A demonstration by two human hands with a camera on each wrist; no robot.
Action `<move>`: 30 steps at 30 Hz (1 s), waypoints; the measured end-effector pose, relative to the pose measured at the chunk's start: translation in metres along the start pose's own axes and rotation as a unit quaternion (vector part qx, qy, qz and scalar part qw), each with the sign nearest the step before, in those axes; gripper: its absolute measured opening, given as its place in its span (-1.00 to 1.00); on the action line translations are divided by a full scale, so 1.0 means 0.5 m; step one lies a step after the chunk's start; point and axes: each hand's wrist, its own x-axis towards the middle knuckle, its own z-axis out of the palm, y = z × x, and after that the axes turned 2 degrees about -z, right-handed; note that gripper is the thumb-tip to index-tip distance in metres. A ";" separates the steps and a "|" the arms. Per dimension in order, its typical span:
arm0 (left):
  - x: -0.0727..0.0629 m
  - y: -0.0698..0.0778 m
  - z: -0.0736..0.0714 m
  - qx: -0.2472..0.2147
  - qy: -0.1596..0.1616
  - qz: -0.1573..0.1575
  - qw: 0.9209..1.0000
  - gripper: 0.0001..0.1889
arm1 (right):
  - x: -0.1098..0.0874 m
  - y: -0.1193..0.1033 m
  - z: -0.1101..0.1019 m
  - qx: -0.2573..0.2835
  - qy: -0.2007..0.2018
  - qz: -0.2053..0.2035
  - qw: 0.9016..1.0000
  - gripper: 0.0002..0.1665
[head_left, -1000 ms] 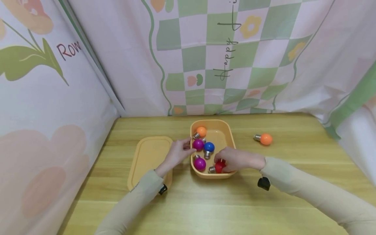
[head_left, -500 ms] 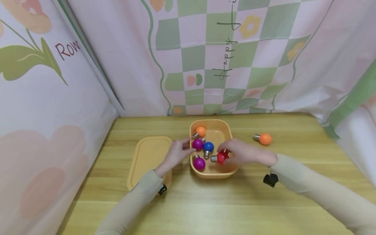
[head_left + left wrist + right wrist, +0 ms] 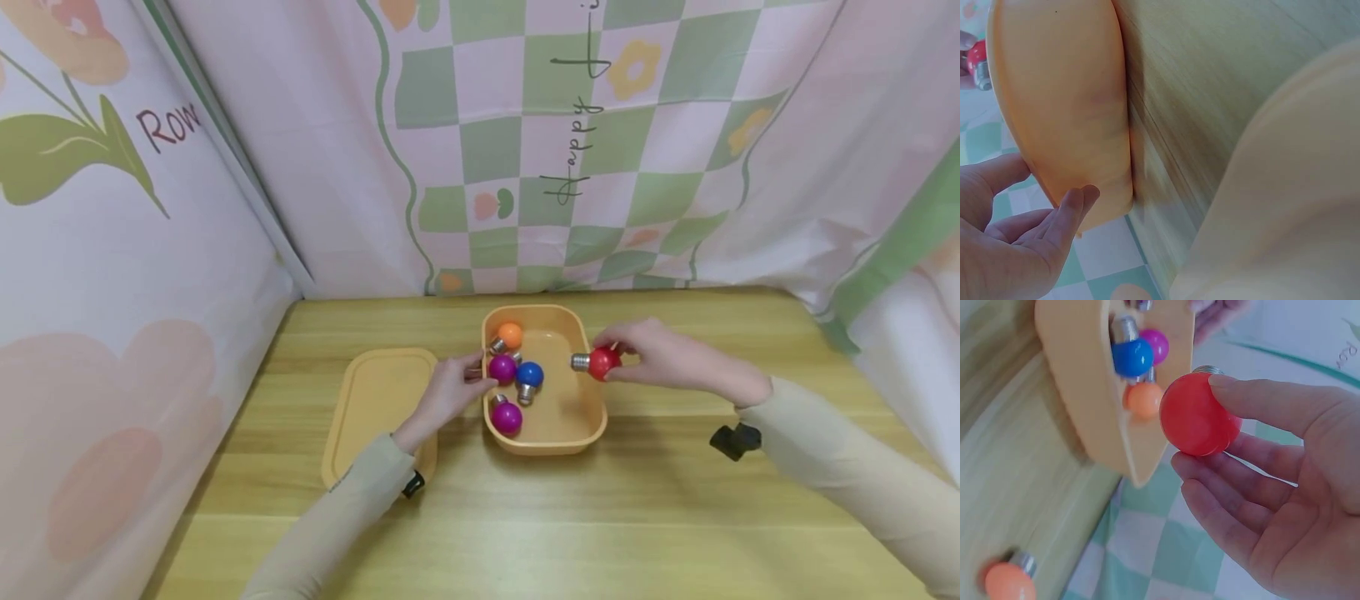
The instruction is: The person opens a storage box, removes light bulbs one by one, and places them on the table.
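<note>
A red light bulb (image 3: 604, 364) with a metal screw base is pinched between thumb and fingers of my right hand (image 3: 667, 358), above the right rim of a yellow-orange plastic box (image 3: 558, 408). At the box's left rim my left hand (image 3: 448, 392) grips the wall; in the left wrist view its fingertips (image 3: 1090, 192) lie against the outer side. Inside the box lie an orange bulb (image 3: 511, 335), a blue bulb (image 3: 530, 375), a purple bulb (image 3: 502, 368) and a second purple bulb (image 3: 507, 419) nearer the front.
On the wooden table (image 3: 510, 533), a matching flat lid (image 3: 382, 400) lies left of the box, partly under the left forearm. Another orange bulb (image 3: 1010, 582) rests on the table beyond the right hand, as the right wrist view shows. A patterned curtain (image 3: 495, 150) hangs behind.
My right hand has lifted the red bulb from the box's front right corner and moved it back and right, over the rim. The left hand has stayed at the box.
</note>
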 end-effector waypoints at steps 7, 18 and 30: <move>-0.001 0.002 -0.002 0.001 -0.002 -0.006 1.000 -0.38 | -0.025 0.034 -0.018 -0.020 0.025 0.017 0.999 -0.67; -0.002 0.003 -0.001 0.001 -0.005 -0.012 1.000 -0.38 | -0.055 0.111 -0.039 -0.024 0.027 0.103 0.994 -0.56; -0.001 0.002 -0.001 -0.001 -0.005 -0.008 1.000 -0.39 | -0.089 0.215 -0.053 -0.038 0.013 0.165 0.985 -0.41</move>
